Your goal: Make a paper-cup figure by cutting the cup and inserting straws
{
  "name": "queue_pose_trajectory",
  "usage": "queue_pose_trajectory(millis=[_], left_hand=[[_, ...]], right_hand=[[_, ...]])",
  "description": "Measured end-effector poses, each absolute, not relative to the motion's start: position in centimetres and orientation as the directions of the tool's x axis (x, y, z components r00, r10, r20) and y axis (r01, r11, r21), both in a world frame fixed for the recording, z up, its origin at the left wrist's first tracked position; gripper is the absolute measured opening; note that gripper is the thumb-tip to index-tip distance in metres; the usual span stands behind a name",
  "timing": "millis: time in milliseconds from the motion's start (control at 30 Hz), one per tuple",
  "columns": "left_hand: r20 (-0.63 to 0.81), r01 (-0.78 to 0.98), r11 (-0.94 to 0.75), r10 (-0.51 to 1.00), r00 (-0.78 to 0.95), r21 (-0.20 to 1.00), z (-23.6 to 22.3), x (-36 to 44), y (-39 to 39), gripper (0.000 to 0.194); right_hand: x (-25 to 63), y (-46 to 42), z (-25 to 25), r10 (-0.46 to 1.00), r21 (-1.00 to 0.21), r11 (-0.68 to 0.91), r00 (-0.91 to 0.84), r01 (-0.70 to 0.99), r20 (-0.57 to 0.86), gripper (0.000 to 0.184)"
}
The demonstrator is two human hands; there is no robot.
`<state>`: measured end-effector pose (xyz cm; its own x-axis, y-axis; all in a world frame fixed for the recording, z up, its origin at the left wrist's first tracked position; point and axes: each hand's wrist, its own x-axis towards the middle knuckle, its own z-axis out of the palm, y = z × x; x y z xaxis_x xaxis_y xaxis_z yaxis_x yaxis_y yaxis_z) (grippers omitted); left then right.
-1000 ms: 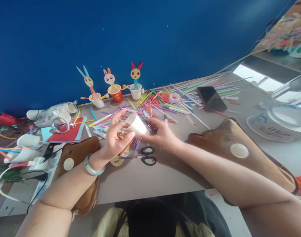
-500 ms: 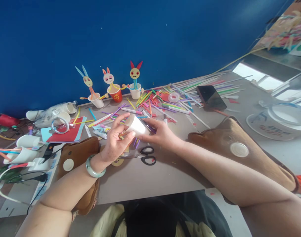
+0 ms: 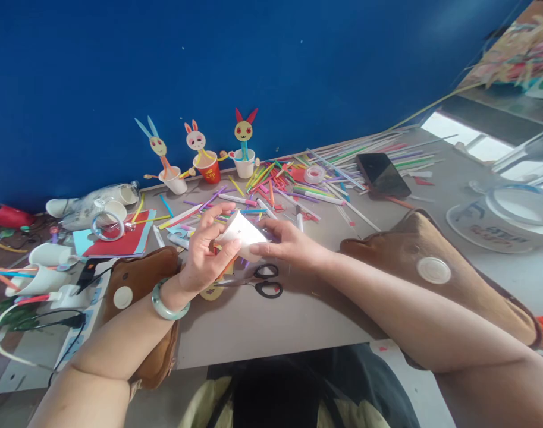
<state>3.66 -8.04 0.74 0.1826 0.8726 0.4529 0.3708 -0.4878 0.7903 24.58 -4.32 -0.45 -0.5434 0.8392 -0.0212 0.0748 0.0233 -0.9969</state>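
Carefully, we hold a tilted white paper cup (image 3: 241, 235) between both hands, above the table (image 3: 307, 315) and just nearer to us than the main scatter of coloured sticks (image 3: 264, 175). Our left hand (image 3: 209, 252) has its thumb and curved fingers closed to the cup's width, touching its left side. Our right hand (image 3: 291, 244) is half curled, its thumb and fingers gripping the cup's right side. A small dark spot shows on the cup's wall.

Nearer to us lie black-handled scissors (image 3: 268, 289), with a yellow disc (image 3: 212, 291) by their blades. Along the blue wall (image 3: 253, 65) stand three eared figures in cups, the middle cup (image 3: 209, 169) red. A phone (image 3: 382, 173) lies farther right, and brown pouches flank our arms.
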Motion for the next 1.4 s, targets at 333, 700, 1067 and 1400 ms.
queue_pose_trajectory(millis=[333,700,1067,1400], left_hand=[[0.350,0.195,-0.389,0.914,0.204,0.900,1.0,3.6,-8.2,0.017],[0.252,0.156,-0.307,0.922,0.293,0.939,1.4,3.7,-8.4,0.019],[0.233,0.179,-0.335,0.872,0.431,0.925,1.9,3.8,-8.3,0.013],[0.177,0.150,-0.273,0.869,0.462,0.950,1.6,3.6,-8.4,0.017]], right_hand=[[24.4,-4.3,-0.7,0.843,-0.990,0.111,-0.535,0.091,0.045,0.051],[26.3,-3.9,0.2,0.710,-0.686,0.663,-0.545,0.301,0.447,0.058],[26.5,-4.1,0.3,0.608,-0.615,0.746,-0.639,0.256,0.471,0.047],[26.5,-4.3,0.4,0.564,-0.563,0.780,-0.696,0.272,0.445,0.045]])
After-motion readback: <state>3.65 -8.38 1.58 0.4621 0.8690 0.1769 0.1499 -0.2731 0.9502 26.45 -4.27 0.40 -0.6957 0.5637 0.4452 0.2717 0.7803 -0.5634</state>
